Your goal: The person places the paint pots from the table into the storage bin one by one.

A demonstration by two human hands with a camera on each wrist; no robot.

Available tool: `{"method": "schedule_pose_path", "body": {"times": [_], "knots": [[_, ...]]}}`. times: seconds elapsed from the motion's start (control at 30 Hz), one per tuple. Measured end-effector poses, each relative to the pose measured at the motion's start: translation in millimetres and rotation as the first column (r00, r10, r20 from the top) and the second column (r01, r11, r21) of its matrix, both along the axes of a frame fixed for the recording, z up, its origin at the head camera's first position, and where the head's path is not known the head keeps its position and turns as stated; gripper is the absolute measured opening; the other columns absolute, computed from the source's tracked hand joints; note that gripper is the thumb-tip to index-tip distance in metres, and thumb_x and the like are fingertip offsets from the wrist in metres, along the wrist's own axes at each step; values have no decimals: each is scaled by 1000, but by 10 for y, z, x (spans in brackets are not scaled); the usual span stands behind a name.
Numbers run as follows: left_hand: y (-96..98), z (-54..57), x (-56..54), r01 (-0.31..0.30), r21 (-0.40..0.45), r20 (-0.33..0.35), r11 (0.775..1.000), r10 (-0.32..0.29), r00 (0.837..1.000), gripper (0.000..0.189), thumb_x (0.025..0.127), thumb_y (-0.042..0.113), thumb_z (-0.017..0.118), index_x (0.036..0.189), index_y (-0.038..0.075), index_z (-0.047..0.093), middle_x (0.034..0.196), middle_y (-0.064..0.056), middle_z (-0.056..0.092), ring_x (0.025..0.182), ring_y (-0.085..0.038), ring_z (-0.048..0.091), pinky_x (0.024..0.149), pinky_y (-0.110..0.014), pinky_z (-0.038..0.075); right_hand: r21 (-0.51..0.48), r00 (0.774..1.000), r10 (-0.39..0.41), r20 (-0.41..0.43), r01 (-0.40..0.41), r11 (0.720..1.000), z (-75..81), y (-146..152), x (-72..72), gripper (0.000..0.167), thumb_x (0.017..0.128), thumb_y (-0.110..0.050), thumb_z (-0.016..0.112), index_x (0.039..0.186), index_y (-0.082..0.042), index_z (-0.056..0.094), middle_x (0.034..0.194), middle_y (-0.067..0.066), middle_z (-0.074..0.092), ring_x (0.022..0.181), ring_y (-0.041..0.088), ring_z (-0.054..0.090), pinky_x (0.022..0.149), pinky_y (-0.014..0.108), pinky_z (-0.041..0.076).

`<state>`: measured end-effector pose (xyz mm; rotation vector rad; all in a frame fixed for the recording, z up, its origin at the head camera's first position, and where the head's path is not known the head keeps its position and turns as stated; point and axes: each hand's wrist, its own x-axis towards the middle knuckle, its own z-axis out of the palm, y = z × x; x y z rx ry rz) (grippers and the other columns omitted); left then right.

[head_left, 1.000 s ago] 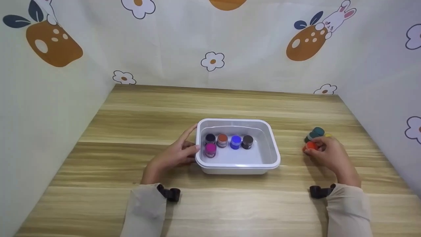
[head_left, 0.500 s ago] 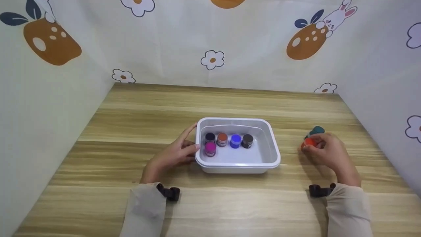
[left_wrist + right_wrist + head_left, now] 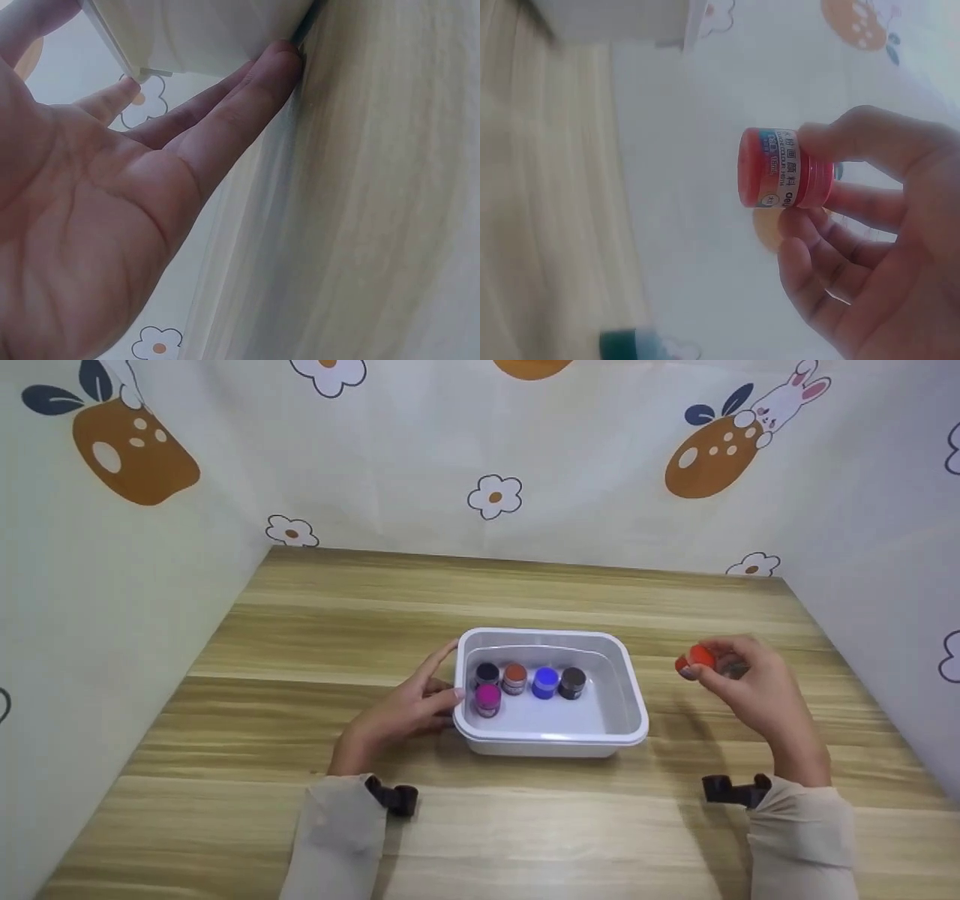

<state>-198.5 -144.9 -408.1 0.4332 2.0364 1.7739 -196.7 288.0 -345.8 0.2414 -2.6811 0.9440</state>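
Observation:
In the head view, a white plastic tub (image 3: 551, 746) stands mid-table. My left hand (image 3: 397, 712) rests against its left side, thumb at the rim; the left wrist view has the fairly straight fingers touching the tub's outer wall (image 3: 202, 34). My right hand (image 3: 757, 686) pinches a red paint jar (image 3: 702, 656) above the table, right of the tub. Its label and lid show in the right wrist view, where the jar (image 3: 776, 169) lies sideways between thumb and fingers. Inside the tub sit black (image 3: 487, 673), magenta (image 3: 488, 699), orange-brown (image 3: 514, 678), blue (image 3: 546, 682) and dark brown (image 3: 573, 682) jars.
A dark green jar (image 3: 619, 345) shows at the bottom of the right wrist view; the right hand mostly hides that spot from the head camera. Printed cloth walls (image 3: 390, 472) enclose the wooden table (image 3: 360, 592) at the back and sides.
My right hand has lifted the red paint jar off the table, away from the green and yellow jars beside it. The left hand has stayed at the tub.

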Motion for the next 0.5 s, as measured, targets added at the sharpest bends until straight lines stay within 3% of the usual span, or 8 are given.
{"method": "schedule_pose_path", "body": {"times": [0.1,0.23,0.4,0.5], "knots": [[-3,-5,1,-3,-11,-1,1000,3,1000,80,100,26,58,160,31,5,132,-30,49,117,-36,59,98,-48,53,-15,998,69,-13,-69,997,33,-162,-21,35,86,-13,78,114,5,67,101,15,61,80,5,56,68,7,47],[1,-3,6,-8,-20,-4,1000,8,1000,80,100,28,58,160,32,6,131,-29,50,115,-34,60,97,-47,53,-11,988,154,26,-154,988,51,-417,-74,31,86,-7,76,113,4,67,102,14,60,87,17,58,73,10,50],[4,9,11,-20,-32,-6,999,20,1000,80,100,27,58,160,32,6,130,-28,51,114,-33,61,96,-47,54,9,963,235,132,-238,971,42,-737,-161,31,86,-7,74,115,3,67,106,13,57,94,26,56,83,32,54],[12,27,12,-18,-16,4,1000,18,1000,79,100,25,58,160,32,6,131,-29,49,114,-34,61,96,-47,54,5,953,266,146,-270,963,4,-893,-203,30,84,-5,74,112,2,67,104,13,56,93,26,55,84,40,55]]}}
